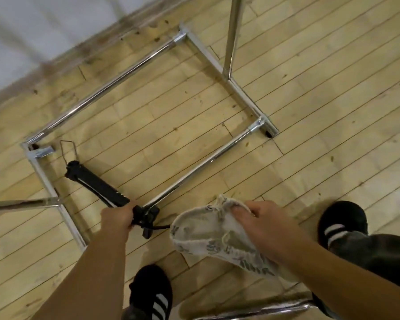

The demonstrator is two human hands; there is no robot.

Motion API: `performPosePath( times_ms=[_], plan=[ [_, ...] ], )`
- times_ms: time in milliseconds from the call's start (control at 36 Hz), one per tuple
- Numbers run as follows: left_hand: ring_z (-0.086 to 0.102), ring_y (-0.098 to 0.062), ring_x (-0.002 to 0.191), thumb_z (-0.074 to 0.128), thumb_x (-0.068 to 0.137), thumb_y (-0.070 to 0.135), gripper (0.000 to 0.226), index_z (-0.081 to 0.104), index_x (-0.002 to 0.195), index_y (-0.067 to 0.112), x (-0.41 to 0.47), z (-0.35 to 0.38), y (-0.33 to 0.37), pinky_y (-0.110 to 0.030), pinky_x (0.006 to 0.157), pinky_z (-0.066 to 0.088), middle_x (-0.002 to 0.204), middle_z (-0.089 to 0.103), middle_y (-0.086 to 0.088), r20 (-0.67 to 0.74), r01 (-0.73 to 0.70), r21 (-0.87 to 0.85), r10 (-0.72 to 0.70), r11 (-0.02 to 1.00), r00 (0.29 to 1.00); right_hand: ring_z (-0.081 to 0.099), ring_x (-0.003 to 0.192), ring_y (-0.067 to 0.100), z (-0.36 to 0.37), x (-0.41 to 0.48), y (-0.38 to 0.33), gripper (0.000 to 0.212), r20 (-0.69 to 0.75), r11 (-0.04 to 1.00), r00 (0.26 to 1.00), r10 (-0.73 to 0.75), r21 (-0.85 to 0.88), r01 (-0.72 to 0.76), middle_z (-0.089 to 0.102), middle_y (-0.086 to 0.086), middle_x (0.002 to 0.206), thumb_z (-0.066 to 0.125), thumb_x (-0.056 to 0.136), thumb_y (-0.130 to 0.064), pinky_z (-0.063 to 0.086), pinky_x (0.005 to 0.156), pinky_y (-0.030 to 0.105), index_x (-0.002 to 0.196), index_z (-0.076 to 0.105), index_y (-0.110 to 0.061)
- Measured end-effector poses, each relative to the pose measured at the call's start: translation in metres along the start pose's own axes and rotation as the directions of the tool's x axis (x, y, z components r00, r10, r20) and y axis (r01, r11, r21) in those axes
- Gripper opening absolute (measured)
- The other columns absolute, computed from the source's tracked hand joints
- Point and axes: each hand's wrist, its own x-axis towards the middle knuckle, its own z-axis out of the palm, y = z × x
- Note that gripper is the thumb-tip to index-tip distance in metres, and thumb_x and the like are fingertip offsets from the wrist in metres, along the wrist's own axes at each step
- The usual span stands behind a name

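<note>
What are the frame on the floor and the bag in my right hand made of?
Frame: metal tubing, likely chrome-plated, given its mirror-bright glints. Bag: soft woven cloth, probably cotton, matte off-white with a faded print; it creases and sags under the right hand.

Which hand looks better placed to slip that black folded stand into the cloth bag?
Left, probably. The left hand grips the black folded stand at its near end; the right hand is busy pinching the mouth of the printed cloth bag right beside it.
</note>
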Motion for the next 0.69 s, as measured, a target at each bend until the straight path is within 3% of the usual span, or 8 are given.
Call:
performPosePath(
  times_ms=[83,167,333,389,444,500,611,694],
  plan=[
    [0.060,-0.029,0.106,0.074,0.093,0.009,0.027,0.056,0.113,0.004,-0.015,0.000,-0.003,-0.040,0.089,0.054,0.113,0.061,-0.018,0.085,0.037,-0.096,-0.029,0.995,0.996,0.076,0.078,0.030,-0.003,-0.002,0.003,0.043,-0.018,1.000,1.000,-0.012,-0.001,0.012,0.077,0.006,0.081,0.046,0.102,-0.057,0.064,0.075,0.051,0.088,0.075,-0.028],
    [0.061,-0.029,0.112,0.075,0.092,0.008,0.020,0.060,0.105,0.010,-0.046,-0.008,-0.002,-0.042,0.084,0.054,0.112,0.066,-0.014,0.176,0.059,-0.226,-0.019,0.972,0.984,0.066,0.059,0.016,-0.011,-0.011,0.002,0.038,-0.038,0.994,0.998,-0.042,-0.101,0.038,0.071,-0.004,0.069,0.046,0.105,-0.049,0.057,0.060,0.029,0.088,0.075,-0.030],
    [0.066,-0.029,0.113,0.072,0.095,0.008,0.040,0.058,0.133,0.012,-0.131,-0.032,0.001,-0.047,0.093,0.055,0.125,0.069,-0.016,0.312,0.042,-0.437,0.108,0.899,0.944,0.068,0.074,0.016,-0.033,-0.047,-0.006,0.031,-0.092,0.959,0.988,-0.126,-0.264,0.098,0.074,-0.006,0.087,0.044,0.107,-0.040,0.055,0.066,0.030,0.104,0.074,-0.031],
    [0.069,-0.029,0.107,0.073,0.094,0.007,0.042,0.059,0.133,0.014,-0.163,-0.040,0.002,-0.046,0.089,0.057,0.119,0.072,-0.017,0.376,0.034,-0.449,0.155,0.893,0.914,0.059,0.064,0.006,-0.040,-0.066,-0.009,0.033,-0.119,0.943,0.974,-0.192,-0.296,0.150,0.072,-0.008,0.117,0.043,0.107,-0.037,0.057,0.072,0.028,0.132,0.064,-0.039],
    [0.073,-0.030,0.101,0.075,0.090,0.003,0.046,0.059,0.131,0.015,-0.196,-0.048,0.003,-0.044,0.081,0.058,0.118,0.072,-0.018,0.419,0.007,-0.466,0.213,0.885,0.883,0.049,0.049,0.002,-0.047,-0.089,-0.011,0.043,-0.123,0.932,0.961,-0.249,-0.301,0.204,0.066,-0.001,0.132,0.040,0.108,-0.032,0.054,0.059,0.022,0.149,0.047,-0.042],
    [0.077,-0.031,0.091,0.074,0.088,-0.003,0.045,0.060,0.127,0.015,-0.228,-0.056,0.005,-0.045,0.078,0.058,0.114,0.072,-0.019,0.442,-0.043,-0.474,0.280,0.879,0.852,0.047,0.045,0.003,-0.054,-0.113,-0.014,0.048,-0.098,0.920,0.948,-0.303,-0.288,0.265,0.066,0.004,0.132,0.038,0.109,-0.026,0.048,0.048,0.021,0.153,0.040,-0.044],
    [0.071,-0.032,0.103,0.075,0.088,-0.002,0.039,0.060,0.120,0.013,-0.289,-0.082,0.002,-0.047,0.088,0.058,0.112,0.072,-0.017,0.456,-0.174,-0.459,0.399,0.871,0.795,0.048,0.048,0.002,-0.069,-0.163,-0.019,0.049,-0.096,0.898,0.920,-0.379,-0.278,0.341,0.059,0.004,0.145,0.038,0.109,-0.021,0.042,0.047,0.015,0.153,0.040,-0.042],
    [0.073,-0.031,0.100,0.077,0.088,0.002,0.042,0.058,0.124,0.010,-0.327,-0.104,-0.011,-0.042,0.077,0.060,0.109,0.074,-0.018,0.444,-0.230,-0.453,0.442,0.861,0.779,0.048,0.047,0.000,-0.077,-0.198,-0.010,0.045,-0.121,0.877,0.895,-0.429,-0.293,0.380,0.067,-0.003,0.126,0.040,0.109,-0.026,0.040,0.045,0.013,0.150,0.045,-0.043]
  ],
)
